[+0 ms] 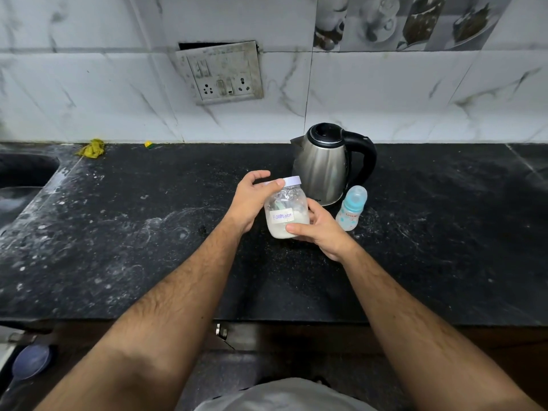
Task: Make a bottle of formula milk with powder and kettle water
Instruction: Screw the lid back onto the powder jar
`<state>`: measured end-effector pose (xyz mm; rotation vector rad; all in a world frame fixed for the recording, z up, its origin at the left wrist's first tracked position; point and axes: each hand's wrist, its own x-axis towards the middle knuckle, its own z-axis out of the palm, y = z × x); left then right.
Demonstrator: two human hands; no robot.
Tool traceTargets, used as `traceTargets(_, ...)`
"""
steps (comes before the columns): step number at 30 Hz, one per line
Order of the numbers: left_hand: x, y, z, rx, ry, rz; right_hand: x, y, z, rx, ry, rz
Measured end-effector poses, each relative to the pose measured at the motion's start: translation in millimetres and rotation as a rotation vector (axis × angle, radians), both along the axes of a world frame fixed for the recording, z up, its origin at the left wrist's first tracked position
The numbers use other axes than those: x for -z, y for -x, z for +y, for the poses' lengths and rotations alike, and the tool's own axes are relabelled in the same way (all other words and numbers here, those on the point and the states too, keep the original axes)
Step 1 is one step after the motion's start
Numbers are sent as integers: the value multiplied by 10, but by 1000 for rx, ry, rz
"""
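Observation:
A clear plastic jar [287, 216] with white powder in its lower half and a handwritten "Formula" label is held over the black counter [148, 232]. Its pale lilac lid [292, 181] is on. My left hand [252, 200] grips the lid from the left, thumb along its rim. My right hand [318, 229] holds the jar's body and base from the right. Behind the jar stands a steel kettle [323, 164] with a black handle and lid. A small baby bottle [351, 207] with a blue cap stands upright to the right of the jar.
A sink [20, 176] is set into the counter at the far left. A yellow cloth [92, 148] and a small yellow-green piece [149, 144] lie by the tiled wall. A switch and socket panel [221, 72] hangs on the wall above.

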<state>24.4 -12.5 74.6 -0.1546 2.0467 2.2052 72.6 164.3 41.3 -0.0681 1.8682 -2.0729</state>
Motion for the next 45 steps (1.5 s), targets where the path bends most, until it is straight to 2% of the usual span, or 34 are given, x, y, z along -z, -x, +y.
traceTargets(6,-1,-1,-44,43,82,57,30,-27,3,26,-54,46)
traceTargets(15,-20,5,-24,12,108,100,-2,-59,-36,66,-107,108)
traceTargets(21,-41,58,-74,65,121,95,-27,-56,-30,55,-104,111)
traceTargets(28,-62,50,-132,215,-67,-54,-56,-55,2,-52,35,-33)
traceTargets(32,-77,30,-85,281,-89,-46,-68,-53,-29,-52,41,-36)
traceTargets(36,-52,64,-74,234,-10,-24,-63,-53,-26,-48,59,-35)
traceTargets(40,56,107,-208,88,53,-27,-18,-51,18,-6,74,-47)
traceTargets(45,1,58,-183,132,14,-46,31,-10,1,37,54,-26)
